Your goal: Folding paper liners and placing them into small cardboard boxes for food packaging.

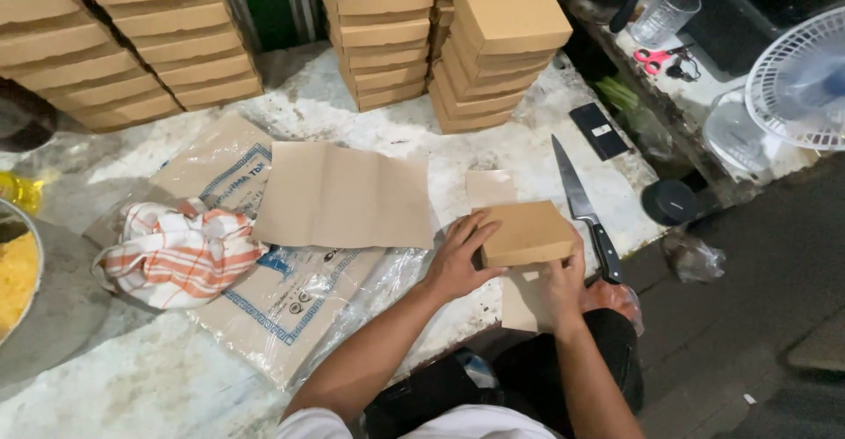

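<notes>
At the far left edge a round metal bowl of yellow food [16,272] sits at the rim of the worn, whitish marbled counter [158,377]. Just right of it lies a crumpled orange-and-white striped cloth [176,254], resting on a clear plastic pack of flat brown cardboard sheets with blue printing [264,302]. A loose, unfolded sheet of brown cardboard with creases [345,195] lies across the top of that pack. Along the back of the counter stand several stacks of closed brown cardboard boxes [493,51], some leaning. Nearer the front edge, the left hand [458,258] lies with fingers spread against the left side and top of a small closed brown cardboard box [526,232], thumb along its near edge; its grip is open and flat on the box rather than pinching. The right hand [562,285] presses against the box's near right corner, fingers curled at the edge. The box rests on another flat brown sheet [491,188] on the counter. Just beside it to the right lies a long kitchen knife with a black handle [583,210], blade pointing away. Farther right sit a small black rectangular object [598,131], pink-handled scissors [653,59], a clear measuring cup [664,14] and a white fan [797,78].
</notes>
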